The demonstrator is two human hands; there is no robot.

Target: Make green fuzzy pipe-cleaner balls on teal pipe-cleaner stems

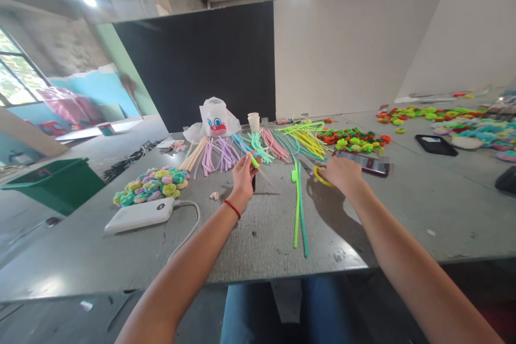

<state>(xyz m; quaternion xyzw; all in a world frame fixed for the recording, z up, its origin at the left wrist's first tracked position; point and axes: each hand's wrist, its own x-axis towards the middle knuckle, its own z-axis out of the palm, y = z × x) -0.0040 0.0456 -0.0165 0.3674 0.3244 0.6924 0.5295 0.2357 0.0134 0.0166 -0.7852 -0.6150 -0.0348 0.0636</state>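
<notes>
My left hand, with a red string round the wrist, pinches a short yellow-green piece of fuzzy pipe cleaner above the table. A small dark object shows just below those fingers; I cannot make out its kind. My right hand is closed at a yellow loop, perhaps a scissors handle, next to a phone lying on the table. Between the hands lie a long lime pipe cleaner with a curled lump near its top and a long teal pipe cleaner.
Bundles of purple and yellow pipe cleaners lie at the back. A pile of fuzzy flowers and a white power bank with cable are at left. Orange-green pieces and a black phone lie right. A green bin stands beyond.
</notes>
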